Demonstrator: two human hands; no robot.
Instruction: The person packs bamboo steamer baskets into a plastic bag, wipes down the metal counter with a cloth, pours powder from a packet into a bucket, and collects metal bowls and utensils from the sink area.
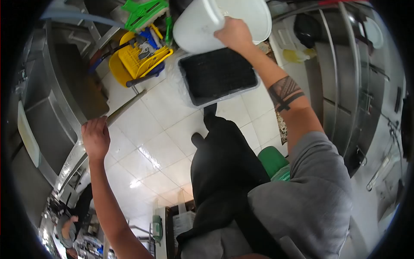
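Over by the tiled floor, their right hand (pixel 234 33) has its fingers wrapped around the rim of a white bucket (pixel 215 21), tipped on its side, mouth pointing away toward the top right. I can't see if anything's inside. Directly under it sits a grey tray (pixel 217 77) filled with something dark, long side running left to right. Left hand (pixel 95 137) is curled over the edge of a steel counter (pixel 73 108). A yellow mop bucket (pixel 136 60) stands nearby.
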